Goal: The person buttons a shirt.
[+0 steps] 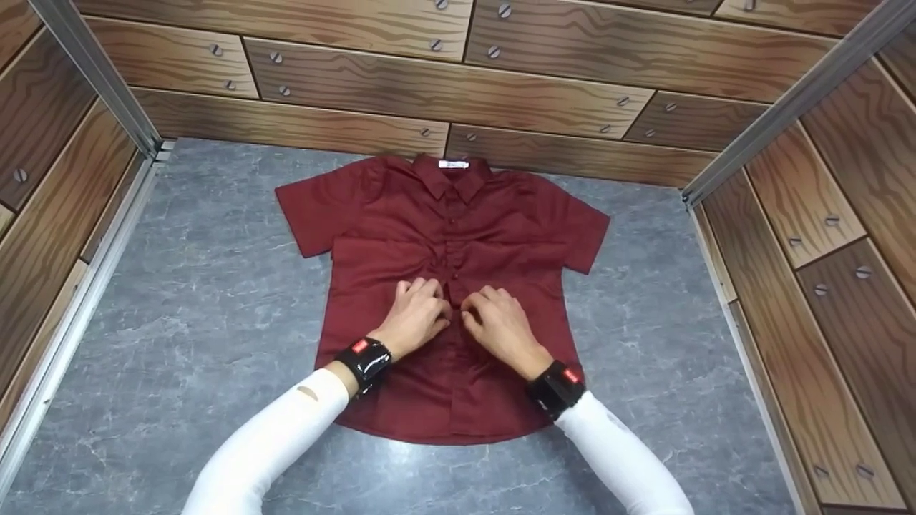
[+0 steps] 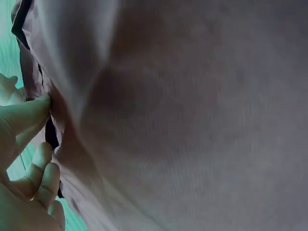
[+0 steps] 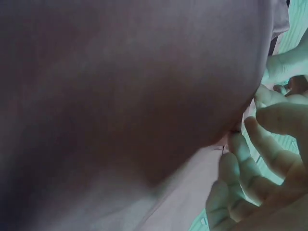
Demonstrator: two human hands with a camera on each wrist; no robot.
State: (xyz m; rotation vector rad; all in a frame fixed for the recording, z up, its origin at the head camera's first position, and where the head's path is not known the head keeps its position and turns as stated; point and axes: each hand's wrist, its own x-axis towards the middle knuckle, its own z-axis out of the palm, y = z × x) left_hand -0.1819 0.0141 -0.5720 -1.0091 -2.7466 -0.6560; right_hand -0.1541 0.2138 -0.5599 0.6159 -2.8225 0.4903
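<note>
A dark red short-sleeved button-up shirt (image 1: 401,400) lies front up on the grey surface, collar at the far side and curved hem nearest me. At mid-placket my left hand (image 1: 417,315) pinches the fabric; the left wrist view shows its thumb (image 2: 33,113) pressed on the placket edge. Just across the placket, my right hand (image 1: 501,322) has curled fingers on the other front edge. In the right wrist view, its fingertips (image 3: 237,144) hold that edge, close to the left hand's fingers. Small buttons run down the placket above the hands, and the cloth puckers there.
Wood-patterned panels (image 1: 372,79) stand behind the shirt and along both sides, joined by metal corner posts. The grey marbled surface (image 1: 200,300) extends around the shirt. A white label (image 1: 453,164) shows inside the collar.
</note>
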